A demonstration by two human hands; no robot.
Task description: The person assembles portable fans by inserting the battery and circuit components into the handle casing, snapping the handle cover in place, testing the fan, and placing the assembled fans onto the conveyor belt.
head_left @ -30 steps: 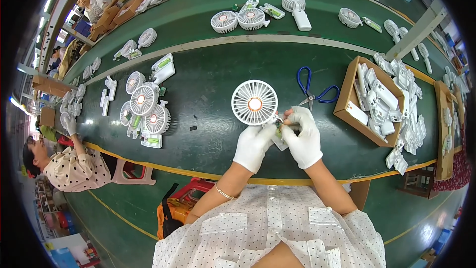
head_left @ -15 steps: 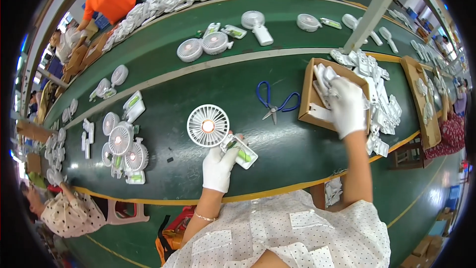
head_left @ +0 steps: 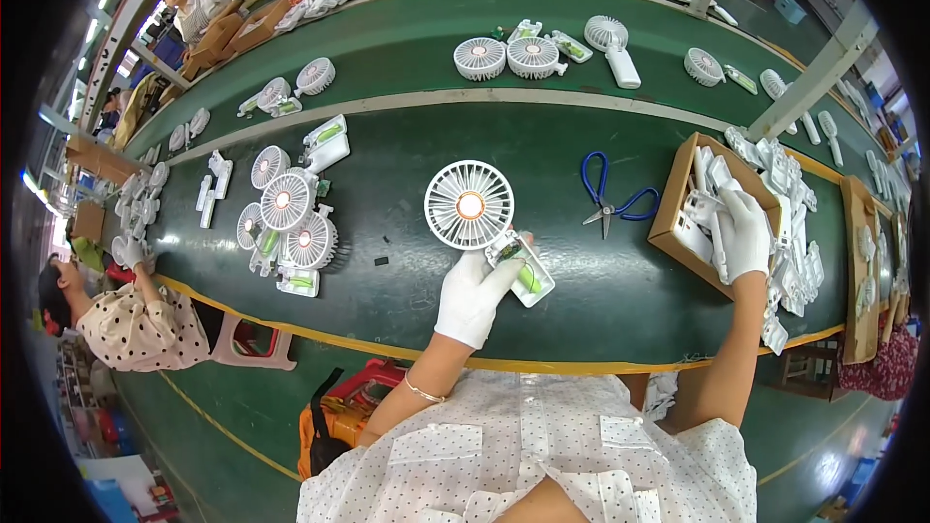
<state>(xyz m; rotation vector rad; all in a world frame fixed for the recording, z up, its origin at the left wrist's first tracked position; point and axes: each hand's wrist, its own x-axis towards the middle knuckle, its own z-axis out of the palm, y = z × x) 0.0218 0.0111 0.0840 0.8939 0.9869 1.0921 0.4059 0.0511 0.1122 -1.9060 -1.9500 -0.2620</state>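
My left hand (head_left: pixel 472 298), in a white glove, is closed round a small white handheld fan (head_left: pixel 469 204). The fan's handle is open, with a green battery (head_left: pixel 528 278) and wires showing. My gloved right hand (head_left: pixel 744 235) is inside a cardboard box (head_left: pixel 667 229) at the right, its fingers curled on a white plastic handle shell (head_left: pixel 719 247). Its fingertips are partly hidden among the other shells there. Blue-handled scissors (head_left: pixel 606 208) lie with blades apart between the fan and the box.
Several partly assembled fans (head_left: pixel 288 201) lie in a cluster on the left. Loose white shells (head_left: pixel 797 232) are heaped right of the box. More fans (head_left: pixel 533 57) stand on the green strip beyond the ledge. A metal post (head_left: pixel 814 68) rises behind the box. Another person (head_left: pixel 145 329) sits far left.
The view has shifted, so the bench appears further right and left-side things show more. My right hand has sunk lower at the box's near right side. My left hand still holds the fan.
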